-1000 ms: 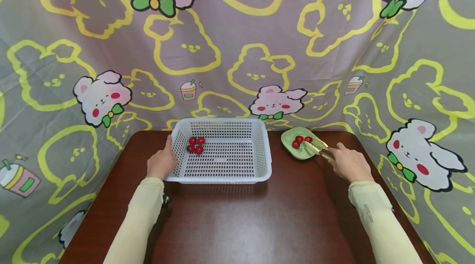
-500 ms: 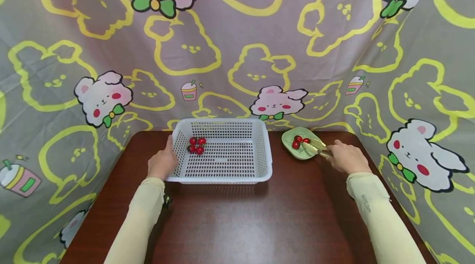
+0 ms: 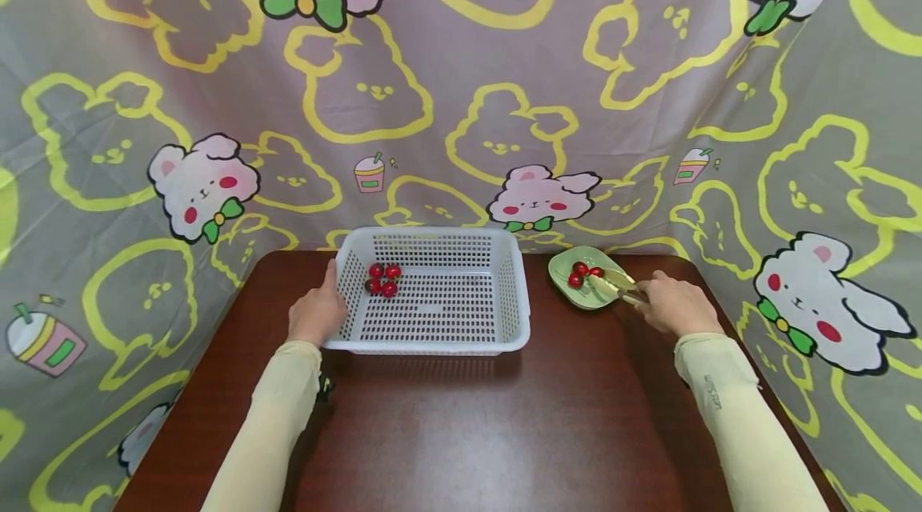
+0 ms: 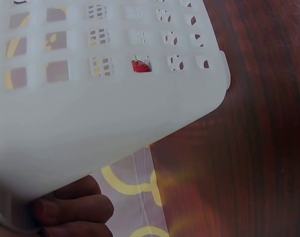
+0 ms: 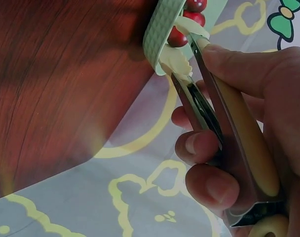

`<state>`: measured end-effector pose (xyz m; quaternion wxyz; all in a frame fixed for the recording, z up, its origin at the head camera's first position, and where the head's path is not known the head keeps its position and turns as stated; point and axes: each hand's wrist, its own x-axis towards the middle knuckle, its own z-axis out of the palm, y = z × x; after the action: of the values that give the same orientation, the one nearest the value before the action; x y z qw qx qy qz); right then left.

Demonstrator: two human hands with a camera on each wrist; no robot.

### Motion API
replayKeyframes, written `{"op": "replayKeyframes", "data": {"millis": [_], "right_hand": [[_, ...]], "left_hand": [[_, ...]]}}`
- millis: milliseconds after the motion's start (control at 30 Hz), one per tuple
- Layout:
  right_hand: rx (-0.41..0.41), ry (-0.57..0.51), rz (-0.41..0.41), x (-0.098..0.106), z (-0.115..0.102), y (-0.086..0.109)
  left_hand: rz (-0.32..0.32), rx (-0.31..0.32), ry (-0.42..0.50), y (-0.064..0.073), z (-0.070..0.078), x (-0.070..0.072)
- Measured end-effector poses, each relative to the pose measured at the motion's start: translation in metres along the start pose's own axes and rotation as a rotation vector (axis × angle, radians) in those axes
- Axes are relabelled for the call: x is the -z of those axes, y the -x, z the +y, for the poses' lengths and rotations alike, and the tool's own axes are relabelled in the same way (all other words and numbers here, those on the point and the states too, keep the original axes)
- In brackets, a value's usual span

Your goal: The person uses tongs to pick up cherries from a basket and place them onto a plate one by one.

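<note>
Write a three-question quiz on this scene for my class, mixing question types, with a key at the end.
1. Count: how many red fruits show in the basket?
2. Choose: what does the right hand hold?
A) a spoon
B) tongs
C) a knife
3. True or false: the left hand holds the basket at one end.

Key: 1. Four. 2. B. 3. True.

Your metal tongs [image 5: 239, 128], smooth plastic basket [image 4: 115, 108]
Your bench [image 3: 461, 432] looks like glossy wood; your plate [image 5: 162, 37] is rough-walled, your fruit [image 3: 389, 289] shiny, your backdrop [image 3: 504, 40] creased cloth.
</note>
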<state>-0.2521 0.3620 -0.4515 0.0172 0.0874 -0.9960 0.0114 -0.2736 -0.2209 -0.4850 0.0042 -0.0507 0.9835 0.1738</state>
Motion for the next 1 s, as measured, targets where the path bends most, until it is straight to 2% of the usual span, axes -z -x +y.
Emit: {"op": "replayKeyframes", "data": {"millis": [1000], "right_hand": [[-0.024,-0.018,0.017,0.0066,-0.0003,0.0078]], "left_hand": [[-0.001,-0.009,-0.004,0.0021,-0.001,0.0021]]}}
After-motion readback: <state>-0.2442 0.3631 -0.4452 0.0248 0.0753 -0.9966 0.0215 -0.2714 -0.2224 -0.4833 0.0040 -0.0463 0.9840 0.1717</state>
